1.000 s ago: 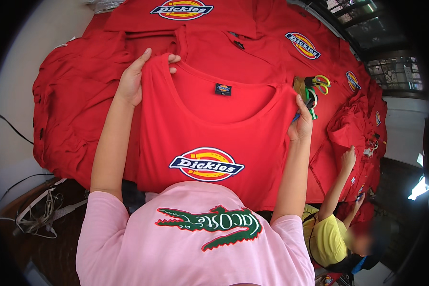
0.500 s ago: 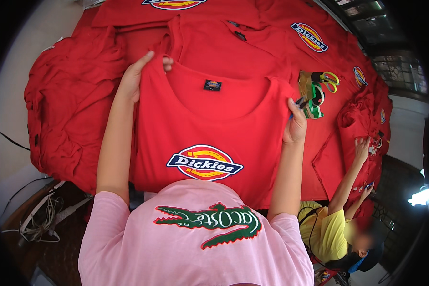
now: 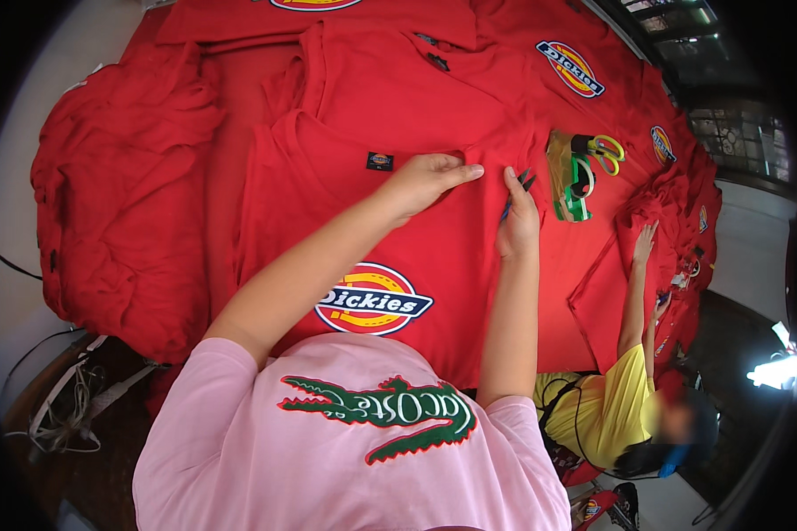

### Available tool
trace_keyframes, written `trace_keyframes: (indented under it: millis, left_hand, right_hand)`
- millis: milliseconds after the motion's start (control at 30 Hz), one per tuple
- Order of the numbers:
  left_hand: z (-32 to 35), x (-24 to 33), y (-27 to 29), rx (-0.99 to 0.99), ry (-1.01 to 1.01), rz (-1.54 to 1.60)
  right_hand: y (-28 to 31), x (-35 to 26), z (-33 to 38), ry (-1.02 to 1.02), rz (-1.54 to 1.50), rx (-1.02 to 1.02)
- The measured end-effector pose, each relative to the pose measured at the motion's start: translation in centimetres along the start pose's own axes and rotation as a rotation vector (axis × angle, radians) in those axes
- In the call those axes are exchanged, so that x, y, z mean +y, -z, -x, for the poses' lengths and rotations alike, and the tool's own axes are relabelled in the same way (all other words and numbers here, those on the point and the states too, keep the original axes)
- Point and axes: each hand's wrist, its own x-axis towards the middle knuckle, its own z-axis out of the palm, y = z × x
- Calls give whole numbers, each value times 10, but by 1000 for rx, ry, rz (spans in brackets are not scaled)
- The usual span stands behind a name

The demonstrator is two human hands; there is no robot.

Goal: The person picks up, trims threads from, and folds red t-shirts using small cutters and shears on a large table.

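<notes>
A red T-shirt (image 3: 434, 239) lies spread in front of me, with a dark neck label and an oval printed logo on its chest. My left hand (image 3: 429, 184) has its fingers pressed together on the cloth at the right side of the neckline, near the shoulder. Close beside it, my right hand (image 3: 520, 217) is closed round small thread snips (image 3: 526, 180), whose dark blades stick up past the thumb and whose blue handle shows at the palm. The right fingers also rest against the shirt's shoulder edge.
Further red shirts (image 3: 398, 75) lie beyond, and a crumpled red pile (image 3: 124, 195) sits at left. Rolls of tape (image 3: 571, 181) and yellow-handled scissors (image 3: 607, 152) are at right. A co-worker in yellow (image 3: 615, 411) handles red cloth at lower right. Cables (image 3: 71, 407) hang lower left.
My left hand has let go of the left shoulder and crossed to the right side of the neckline. My right hand has moved slightly left, and the shirt lies flatter.
</notes>
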Motion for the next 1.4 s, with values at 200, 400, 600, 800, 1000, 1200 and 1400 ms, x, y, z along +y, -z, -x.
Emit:
trace_keyframes:
  millis: [200, 400, 600, 800, 1000, 1200, 1400]
  left_hand:
    - [-34, -20, -11, 33, -77, 339]
    - [-4, -24, 3, -11, 102, 617]
    - [51, -26, -1, -143, 164, 693]
    - [99, -20, -5, -156, 105, 717]
    - [132, -14, -7, -208, 36, 697]
    - [156, -7, -8, -259, 47, 741]
    - [160, -11, -4, -255, 66, 770]
  right_hand:
    - [36, 8, -8, 269, 428, 202]
    - [-6, -20, 26, 175, 1479, 426]
    - [1, -22, 73, 515, 1081, 272]
    - [-47, -4, 147, 451, 898, 131]
    - [-59, 20, 163, 709, 1048, 151]
    - [-61, 26, 176, 640, 1010, 132]
    - [-64, 30, 179, 734, 1043, 122]
